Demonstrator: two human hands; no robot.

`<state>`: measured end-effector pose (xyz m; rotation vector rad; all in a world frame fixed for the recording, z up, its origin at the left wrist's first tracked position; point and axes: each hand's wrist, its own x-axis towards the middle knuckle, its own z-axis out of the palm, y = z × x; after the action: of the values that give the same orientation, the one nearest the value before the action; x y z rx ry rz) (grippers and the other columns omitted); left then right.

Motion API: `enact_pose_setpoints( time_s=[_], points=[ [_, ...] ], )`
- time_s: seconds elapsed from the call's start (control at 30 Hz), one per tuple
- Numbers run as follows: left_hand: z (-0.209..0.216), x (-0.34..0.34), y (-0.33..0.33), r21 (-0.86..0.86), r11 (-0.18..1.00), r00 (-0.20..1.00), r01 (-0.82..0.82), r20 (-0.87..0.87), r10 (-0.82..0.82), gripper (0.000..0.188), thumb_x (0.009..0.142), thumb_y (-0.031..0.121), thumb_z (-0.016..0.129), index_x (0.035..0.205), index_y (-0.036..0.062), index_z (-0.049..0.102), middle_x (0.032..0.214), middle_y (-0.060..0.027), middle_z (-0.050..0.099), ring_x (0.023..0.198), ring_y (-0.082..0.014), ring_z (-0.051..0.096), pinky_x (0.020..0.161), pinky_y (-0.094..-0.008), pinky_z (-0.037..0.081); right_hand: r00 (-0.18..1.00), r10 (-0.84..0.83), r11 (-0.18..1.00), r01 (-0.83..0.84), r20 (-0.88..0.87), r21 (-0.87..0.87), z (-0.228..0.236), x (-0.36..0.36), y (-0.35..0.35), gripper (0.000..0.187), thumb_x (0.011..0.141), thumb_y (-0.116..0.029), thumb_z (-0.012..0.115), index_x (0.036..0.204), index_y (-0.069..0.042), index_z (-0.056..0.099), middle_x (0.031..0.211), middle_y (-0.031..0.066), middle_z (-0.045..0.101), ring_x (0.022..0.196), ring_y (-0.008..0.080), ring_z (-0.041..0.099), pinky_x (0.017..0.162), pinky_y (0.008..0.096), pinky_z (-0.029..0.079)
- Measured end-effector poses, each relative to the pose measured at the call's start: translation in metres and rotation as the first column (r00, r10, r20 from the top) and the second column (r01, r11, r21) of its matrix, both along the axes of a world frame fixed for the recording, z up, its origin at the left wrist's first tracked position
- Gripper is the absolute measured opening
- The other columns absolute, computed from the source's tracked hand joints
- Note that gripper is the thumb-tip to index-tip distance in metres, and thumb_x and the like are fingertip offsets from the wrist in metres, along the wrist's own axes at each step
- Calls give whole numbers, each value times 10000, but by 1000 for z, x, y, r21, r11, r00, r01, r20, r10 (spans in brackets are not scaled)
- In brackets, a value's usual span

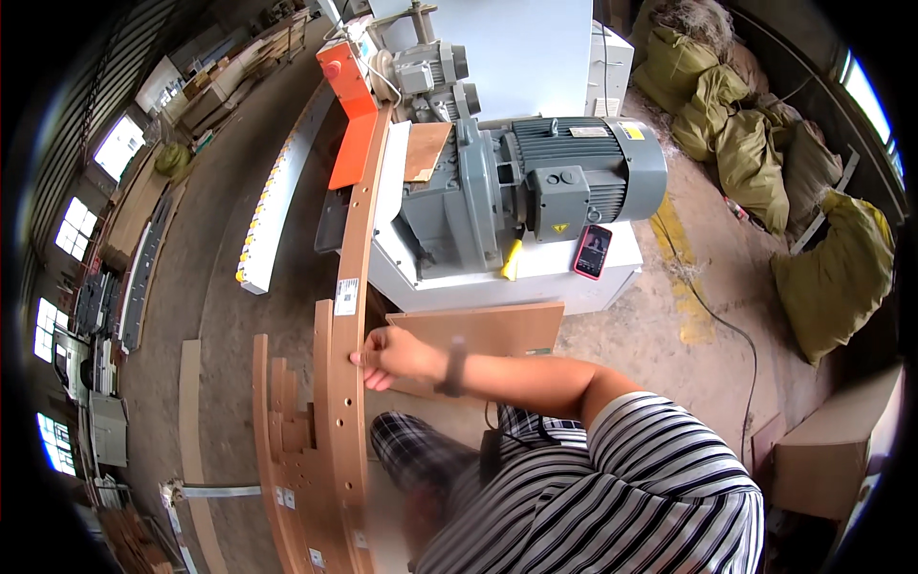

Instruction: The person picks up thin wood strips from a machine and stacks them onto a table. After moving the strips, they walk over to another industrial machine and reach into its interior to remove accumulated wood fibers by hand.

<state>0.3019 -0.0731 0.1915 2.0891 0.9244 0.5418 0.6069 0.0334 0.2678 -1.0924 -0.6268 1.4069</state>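
Right hand (396, 356) touched edge of long drilled brown board (342, 387), fingers narrow. Left hand (421, 517) blurred at six o'clock, fingers unreadable. Red-edged smartphone (593, 252) lay at two.

I am standing in a factory-like woodworking workshop — a big grey motor (583, 158) is sitting on a white machine base (535, 290), a drilled brown board (356, 239) is running past me, stuffed sacks (755, 177) are slumping along one side, and stacked panels (139, 210) are lining the other — across a wide grey floor (287, 311).
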Motion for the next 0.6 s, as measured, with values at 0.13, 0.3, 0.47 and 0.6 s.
enact_pose_setpoints(
  time_s=[0.13, 0.3, 0.47, 0.6],
  points=[
    [24, 28, -10, 65, 996, 999, 53, 1, -53, 304, 887, 82, 584, 1182, 10, 565, 977, -165, 667, 871, -236, 661, 769, -364, 537, 978, 207, 978, -207, -28, -7, -2, -10, -10, 312, 895, -313, 642, 900, -6, 588, 747, 76, 629, 627, 132, 628, 555, 247, 545],
    [7, 14, -8, 166, 984, 978, 60, -209, -24, 356, 895, 136, 586, 1219, -9, 550, 967, -164, 667, 851, -247, 664, 743, -360, 538, 981, 193, 981, -193, -4, -6, 2, -12, -1, 486, 932, -433, 533, 944, 51, 575, 767, 117, 658, 579, 155, 649, 538, 261, 574],
    [3, 14, -3, -39, 998, 995, -50, 79, 53, 499, 942, 299, 548, 1287, -52, 465, 952, -151, 661, 841, -212, 646, 748, -331, 532, 926, 359, 932, -348, -114, 102, -12, -40, -18, 453, 980, -342, 457, 964, 97, 569, 832, 182, 655, 678, 234, 676, 598, 321, 597],
    [30, 21, -5, -269, 945, 969, -185, 108, 221, 627, 950, 443, 494, 1310, -66, 423, 997, -151, 643, 871, -205, 628, 763, -328, 522, 858, 490, 870, -472, -153, 143, -15, -52, -29, 460, 973, -350, 476, 975, 98, 583, 834, 185, 656, 701, 229, 681, 619, 324, 597]
  ],
)
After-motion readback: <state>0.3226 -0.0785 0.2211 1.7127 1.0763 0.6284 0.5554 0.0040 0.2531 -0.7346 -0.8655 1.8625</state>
